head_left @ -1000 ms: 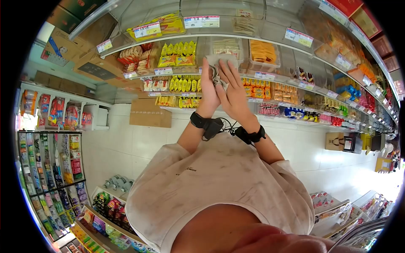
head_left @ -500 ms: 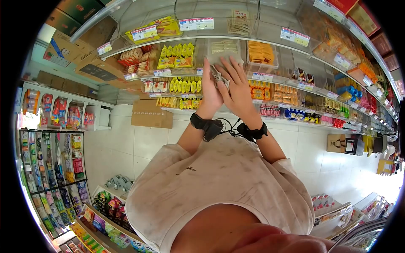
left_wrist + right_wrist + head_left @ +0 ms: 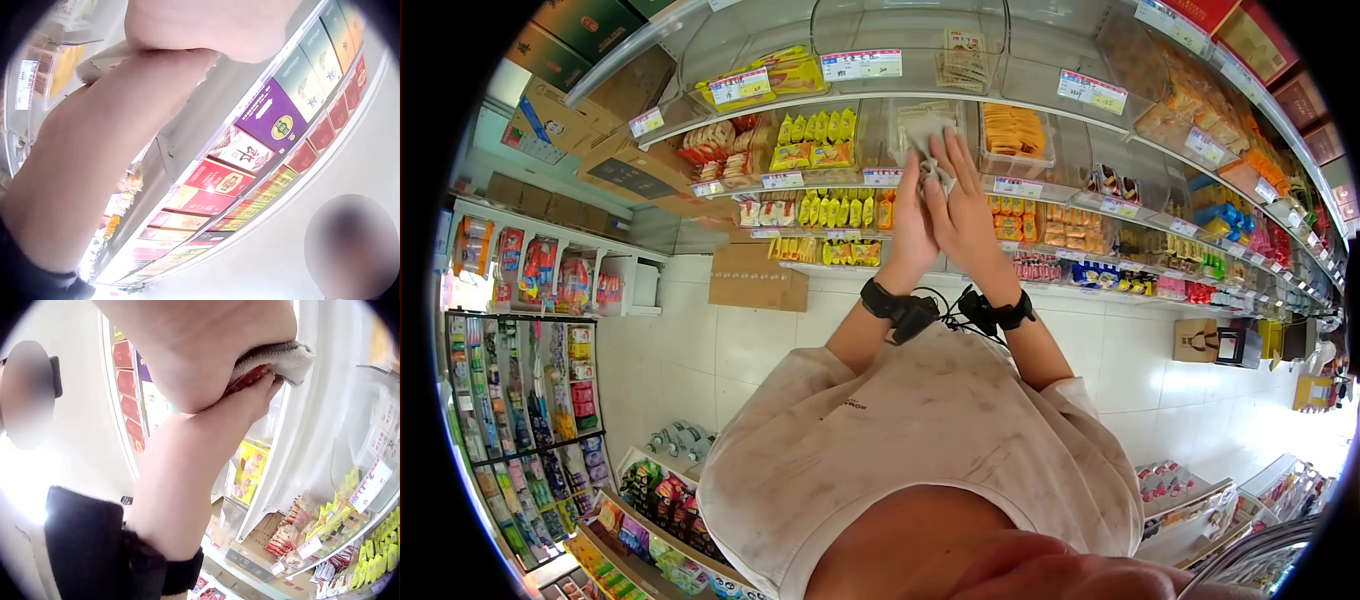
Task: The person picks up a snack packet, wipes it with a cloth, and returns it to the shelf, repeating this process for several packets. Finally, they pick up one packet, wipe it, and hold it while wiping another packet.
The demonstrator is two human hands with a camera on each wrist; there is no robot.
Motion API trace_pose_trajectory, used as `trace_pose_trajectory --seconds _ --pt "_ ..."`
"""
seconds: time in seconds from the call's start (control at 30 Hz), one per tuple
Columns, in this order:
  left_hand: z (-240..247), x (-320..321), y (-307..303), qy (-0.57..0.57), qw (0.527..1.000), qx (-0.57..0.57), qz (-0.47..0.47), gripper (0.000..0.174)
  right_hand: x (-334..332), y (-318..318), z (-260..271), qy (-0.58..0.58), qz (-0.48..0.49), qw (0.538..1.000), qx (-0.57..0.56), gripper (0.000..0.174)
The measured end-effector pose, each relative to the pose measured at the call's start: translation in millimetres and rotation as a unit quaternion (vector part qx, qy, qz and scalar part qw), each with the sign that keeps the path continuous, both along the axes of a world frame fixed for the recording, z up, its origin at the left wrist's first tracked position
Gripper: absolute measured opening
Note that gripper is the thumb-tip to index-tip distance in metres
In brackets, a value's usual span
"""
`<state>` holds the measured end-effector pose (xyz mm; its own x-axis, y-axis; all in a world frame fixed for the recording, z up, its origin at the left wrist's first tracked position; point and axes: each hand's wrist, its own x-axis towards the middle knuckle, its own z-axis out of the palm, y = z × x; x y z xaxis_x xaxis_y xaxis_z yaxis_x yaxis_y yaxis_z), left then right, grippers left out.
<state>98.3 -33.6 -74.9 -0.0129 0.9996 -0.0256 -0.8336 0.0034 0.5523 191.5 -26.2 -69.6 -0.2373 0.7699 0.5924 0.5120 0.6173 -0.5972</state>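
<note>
A crumpled grey cloth is pressed between two palms in front of the shelves. My left hand lies along its left side. My right hand covers it from the right with fingers straight. In the right wrist view, the cloth's pale edge sticks out past the hands, and a strip of something red shows between the palms. The left wrist view has the heel of the left hand at the top, meeting the right hand. Most of the cloth is hidden by the hands.
Shelves ahead carry clear bins of packaged snacks, including yellow packets and orange packets, with price tags along the edges. A cardboard box sits on the floor below left. Gift boxes line an upper shelf.
The left hand has shifted slightly right and down, narrowing the gap at the fingertips. The cloth between the palms is bunched differently. The shelf has moved slightly in the head view.
</note>
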Motion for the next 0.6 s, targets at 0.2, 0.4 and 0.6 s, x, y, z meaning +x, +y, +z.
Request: trace_pose_trajectory --seconds 0.2,0.4,0.6 --pt "21 -26 6 0.02 0.998 0.031 0.06 0.045 -2 -30 8 0.012 0.104 0.993 -0.047 0.05" --pt "37 -15 3 0.087 0.992 0.042 0.076 0.032 -13 -18 -25 0.312 0.125 0.919 -0.207 0.044" --pt "19 -21 10 0.271 0.943 0.1 0.166 0.034 9 -20 -6 0.395 0.097 0.853 -0.328 0.036"
